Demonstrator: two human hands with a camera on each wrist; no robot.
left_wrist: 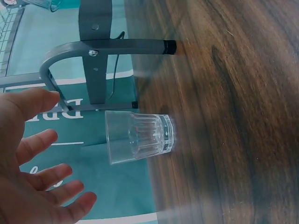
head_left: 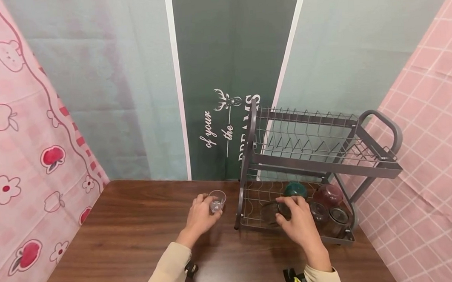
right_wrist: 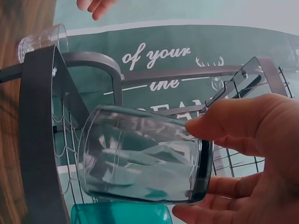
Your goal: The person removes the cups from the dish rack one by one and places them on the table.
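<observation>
A small clear glass [head_left: 217, 202] stands upright on the wooden table, left of the rack. My left hand [head_left: 200, 215] is right beside it; in the left wrist view, the spread fingers [left_wrist: 44, 179] show a gap to the glass [left_wrist: 140, 137]. At the lower rack tier, my right hand [head_left: 300, 223] holds a clear, thick-bottomed glass [right_wrist: 140, 156] mouth down, thumb and fingers around its base. Behind that glass sits a teal glass [head_left: 295, 189]. To the right, a pinkish glass [head_left: 328, 194] and a dark-tinted glass [head_left: 338, 216] stand on the same tier.
The grey two-tier dish rack [head_left: 323, 168] occupies the right side of the table [head_left: 139, 239]. Its upper wire tier overhangs the lower glasses. A printed green curtain [head_left: 221, 52] hangs behind, with pink cloths [head_left: 422, 147] at both sides.
</observation>
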